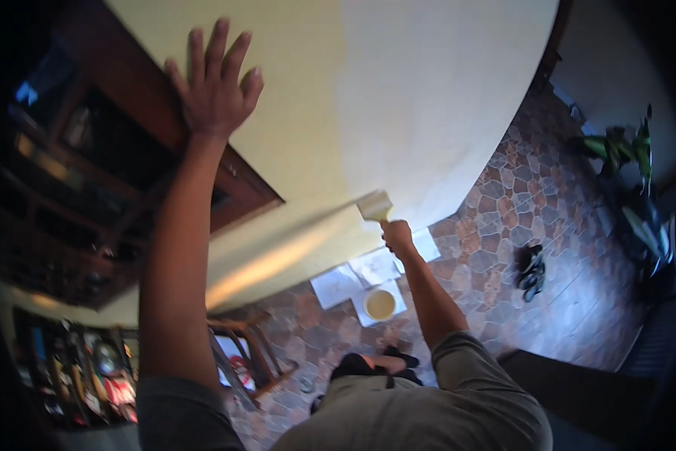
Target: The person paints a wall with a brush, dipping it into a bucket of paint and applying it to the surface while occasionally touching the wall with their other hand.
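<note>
My left hand [216,96] is stretched up with its fingers spread, resting against the wall [293,98] beside a dark wooden frame [233,169]. In my right hand [400,237] is a wide paintbrush [375,204], gripped by its handle. Its bristles are at the lower part of the wall, where they appear to touch the surface. The wall looks yellowish on the left and paler on the right. Below the brush, a round tub of cream-coloured paint [380,304] stands on white paper sheets [336,286] on the floor.
Irregular stone-patterned tiles [488,293] cover the floor. Dark shoes [532,272] lie to the right, with a green plant [616,150] beyond them. At lower left stand a wooden chair [266,353] and a cluttered shelf or table of items [82,368].
</note>
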{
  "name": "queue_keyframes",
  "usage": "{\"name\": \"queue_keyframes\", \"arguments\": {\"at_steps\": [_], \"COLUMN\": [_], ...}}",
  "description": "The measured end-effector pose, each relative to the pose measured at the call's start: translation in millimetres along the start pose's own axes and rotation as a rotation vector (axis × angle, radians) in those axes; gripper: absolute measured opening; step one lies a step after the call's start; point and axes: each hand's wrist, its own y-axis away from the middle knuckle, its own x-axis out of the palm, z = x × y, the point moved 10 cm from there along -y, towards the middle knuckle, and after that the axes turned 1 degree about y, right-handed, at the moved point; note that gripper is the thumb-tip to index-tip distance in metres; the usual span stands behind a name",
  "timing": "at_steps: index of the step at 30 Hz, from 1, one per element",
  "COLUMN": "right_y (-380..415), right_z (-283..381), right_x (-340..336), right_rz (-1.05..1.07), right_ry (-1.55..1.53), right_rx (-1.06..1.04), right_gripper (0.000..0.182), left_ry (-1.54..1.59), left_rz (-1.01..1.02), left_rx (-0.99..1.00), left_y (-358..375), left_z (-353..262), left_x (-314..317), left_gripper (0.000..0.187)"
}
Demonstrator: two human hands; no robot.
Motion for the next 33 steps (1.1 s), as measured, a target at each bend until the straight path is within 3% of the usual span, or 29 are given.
{"name": "queue_keyframes", "arguments": {"at_steps": [2,4,5,10,12,16,20,22,25,28,33], "right_y": [6,36,48,172,195,136,66,34,-2,-14,59], "right_z": [24,95,137,290,315,286,160,90,-8,-13,153], "right_x": [-6,-24,-35,-86,-94,-75,-43,-23,-3,-5,-43], "right_rz": [-0.029,-0.06,-0.201,-0.256,-0.136,-0.206,-0.323,-0.331,-0.197,-0.208,-0.191], "right_ry": [-0.016,-0.017,0.058,-0.103,-0.213,-0.153,-0.061,0.037,0.081,0.106,-0.001], "right_rx": [-0.023,-0.111,-0.342,-0.714,-0.68,-0.711,-0.552,-0.422,-0.046,-0.005,-0.329], "right_gripper": [0.045,0.045,0.043,0.043,0.043,0.046,0.042,0.044,0.046,0.049,0.042], "left_ry": [-0.016,-0.021,-0.022,-0.02,-0.015,-0.027,-0.037,-0.039,-0.039,-0.044,-0.047], "left_rz": [0.002,0.024,0.026,0.076,0.058,0.066,0.056,0.071,0.08,0.073,0.07], "left_rx": [0.01,0.027,0.04,0.047,0.055,0.05,0.06,0.059,0.07,0.066,0.071], "left_y": [-1,0,-1,-3,-4,-2,-2,-1,-2,-3,-3], "left_z": [-2,-3,-5,-9,-10,-9,-10,-10,-13,-12,-14], "left_x": [1,1,1,0,0,1,1,2,1,0,-2], "left_gripper": [0.061,0.062,0.062,0.063,0.061,0.059,0.059,0.059,0.063,0.06,0.062]}}
